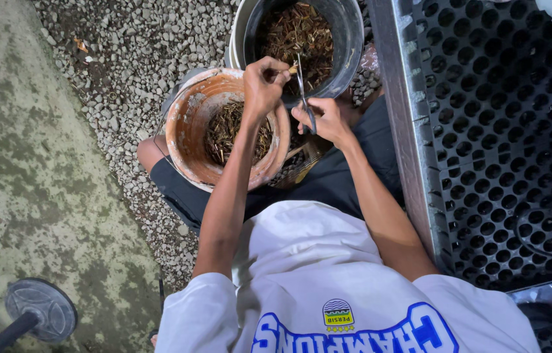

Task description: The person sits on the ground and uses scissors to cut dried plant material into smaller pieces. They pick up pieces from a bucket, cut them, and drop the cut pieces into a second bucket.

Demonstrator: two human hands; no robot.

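Scissors [304,91] are hanging blade-up in the right hand [328,119], fingers clamped round the handles, which are mostly hidden. Just above, the left hand [264,84] is pinching a small tan stem piece [292,69], too tiny to make out, right at the thin metal blades. Both hands are hovering between an orange, crusted bucket [188,124] and a dark round bucket [348,39], each holding dry brown cuttings. Gravel [132,46] is lying all around.

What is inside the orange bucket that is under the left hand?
The orange bucket holds a loose heap of thin brown and greenish plant pieces, like cut stems. The left hand and its forearm cover part of the heap. The bucket's bottom is hidden under the pieces.
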